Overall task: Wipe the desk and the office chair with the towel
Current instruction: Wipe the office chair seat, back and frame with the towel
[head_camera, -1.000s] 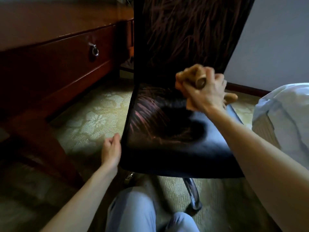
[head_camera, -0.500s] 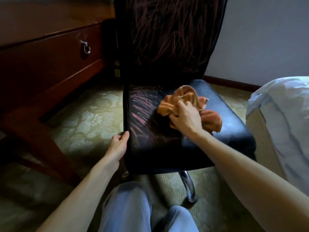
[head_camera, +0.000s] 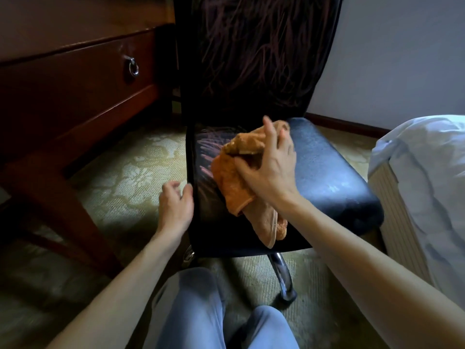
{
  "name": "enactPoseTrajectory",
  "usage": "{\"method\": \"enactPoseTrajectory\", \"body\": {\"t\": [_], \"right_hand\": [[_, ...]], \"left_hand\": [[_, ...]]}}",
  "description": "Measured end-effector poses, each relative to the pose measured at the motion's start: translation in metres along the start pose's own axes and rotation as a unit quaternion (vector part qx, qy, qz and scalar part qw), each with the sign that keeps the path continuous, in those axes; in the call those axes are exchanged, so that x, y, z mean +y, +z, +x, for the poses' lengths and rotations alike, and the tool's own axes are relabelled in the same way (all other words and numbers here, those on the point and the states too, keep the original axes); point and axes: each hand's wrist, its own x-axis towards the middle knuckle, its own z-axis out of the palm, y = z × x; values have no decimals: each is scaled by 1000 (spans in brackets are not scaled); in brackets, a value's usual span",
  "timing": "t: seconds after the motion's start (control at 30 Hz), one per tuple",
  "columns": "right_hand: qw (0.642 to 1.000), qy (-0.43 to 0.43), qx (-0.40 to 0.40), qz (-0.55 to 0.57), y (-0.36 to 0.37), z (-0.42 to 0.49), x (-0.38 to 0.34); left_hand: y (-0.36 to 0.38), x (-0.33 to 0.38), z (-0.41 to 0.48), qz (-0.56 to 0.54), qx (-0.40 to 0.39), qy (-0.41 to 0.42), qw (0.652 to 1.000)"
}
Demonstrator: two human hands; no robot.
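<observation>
The office chair (head_camera: pixel 334 172) stands in front of me, with a dark blue seat and a tall dark patterned back. An orange towel (head_camera: pixel 231 177) lies bunched on the left half of the seat, one end trailing toward the seat's front edge. My right hand (head_camera: pixel 269 167) holds the towel's upper part, thumb under a fold and fingers spread over it. My left hand (head_camera: pixel 175 205) sits at the seat's left edge, thumb touching the rim and fingers loosely curled. The dark wooden desk (head_camera: pixel 75 79) stands to the left.
A drawer with a metal ring pull (head_camera: pixel 133 68) faces me on the desk, and a desk leg (head_camera: pixel 47 197) slants down at the left. A bed with white bedding (head_camera: pixel 427 177) is close on the right. My knees (head_camera: pixel 201 311) and the chair's chrome base (head_camera: pixel 284 280) are below, on patterned carpet.
My right hand brought the towel down from the air onto the seat and dragged it toward me and the left. My left hand slid to the seat's left edge.
</observation>
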Motion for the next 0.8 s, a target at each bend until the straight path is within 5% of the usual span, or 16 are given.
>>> {"method": "enactPoseTrajectory", "body": {"t": [0.13, 0.27, 0.33, 0.43, 0.47, 0.57, 0.63, 0.8], "right_hand": [[980, 2, -182, -78, 20, -9, 23], [975, 85, -134, 156, 15, 8, 36], [928, 127, -152, 316, 11, 11, 39], [816, 200, -257, 477, 13, 15, 36], [821, 210, -259, 463, 15, 19, 36], [979, 120, -112, 118, 21, 33, 53], [995, 96, -2, -13, 18, 37, 79], [992, 89, -11, -90, 32, 30, 130]], "left_hand": [[6, 45, -9, 58, 21, 308, 949], [16, 74, -12, 187, -147, 391, 889], [14, 78, -12, 236, -187, 414, 859], [4, 89, -2, 260, -128, 493, 821], [2, 90, 1, 284, -115, 502, 809], [9, 82, 4, 415, -170, 409, 795], [18, 64, -1, 465, -201, 344, 791], [22, 25, -28, 354, -34, 415, 837]]}}
